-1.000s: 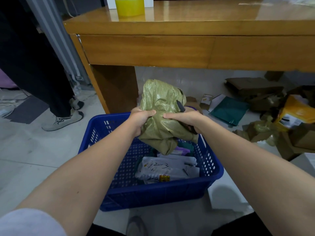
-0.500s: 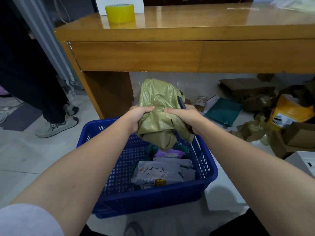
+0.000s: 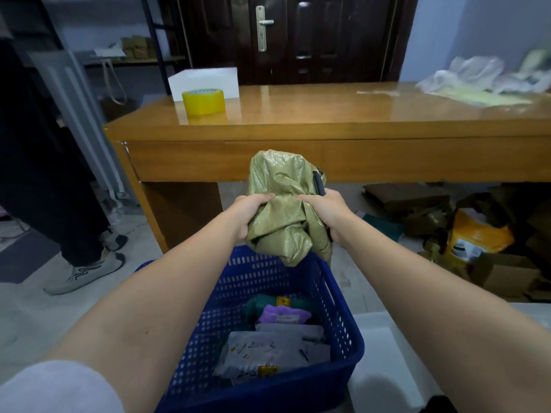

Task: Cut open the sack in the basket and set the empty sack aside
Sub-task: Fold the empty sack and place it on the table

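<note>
— Standing at the far left is someone in dark trousers and a grey sneaker (image 3: pixel 86 271), see? Then the roll of yellow tape (image 3: pixel 203 101) on the wooden desk (image 3: pixel 298 114).

— Yes. And the hands?

— The left hand (image 3: pixel 252 211) is clenched on the crumpled green sack (image 3: pixel 283 210), gripping its left side. The sack is bunched up and held in the air, above the far rim of the blue basket (image 3: pixel 343 329), in front of the desk's edge.

— What's in the basket?

— Grey mailers with writing (image 3: pixel 265 350), a purple parcel (image 3: pixel 283 315), something green behind it.

— The other hand?

— The right hand (image 3: pixel 326 208) grasps the sack's right side, and a dark cutter (image 3: pixel 318 183) pokes up from that same grip, pressed against the sack.

— Further right?

— Cardboard and an orange package (image 3: pixel 477 234) piled on the floor under the desk, crumpled plastic (image 3: pixel 477 74) on the desktop.
</note>
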